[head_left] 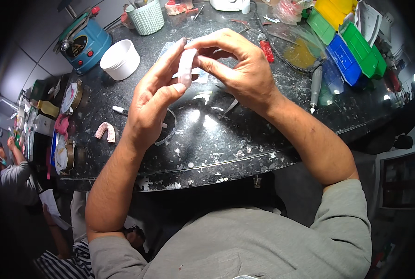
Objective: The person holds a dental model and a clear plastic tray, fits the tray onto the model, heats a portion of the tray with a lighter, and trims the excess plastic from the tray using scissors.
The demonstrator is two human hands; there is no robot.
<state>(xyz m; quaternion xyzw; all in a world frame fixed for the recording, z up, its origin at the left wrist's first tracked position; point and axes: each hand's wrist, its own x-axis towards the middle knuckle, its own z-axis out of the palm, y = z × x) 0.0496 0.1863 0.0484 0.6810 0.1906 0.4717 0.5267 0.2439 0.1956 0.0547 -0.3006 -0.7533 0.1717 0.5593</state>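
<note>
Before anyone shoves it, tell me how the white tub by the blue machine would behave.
The white tub looks like thin plastic and shows nothing inside, so it is probably light and would slide easily on the glossy counter. It is wide and low, so tipping seems unlikely. Its round wall might roll if knocked over.

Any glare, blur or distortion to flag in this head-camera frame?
Head view: fisheye bends the black counter edge and darkens the corners; lamp glare spots on the counter below the hands; the pale pink piece between left hand and right hand is sharp, not motion-blurred.
</note>
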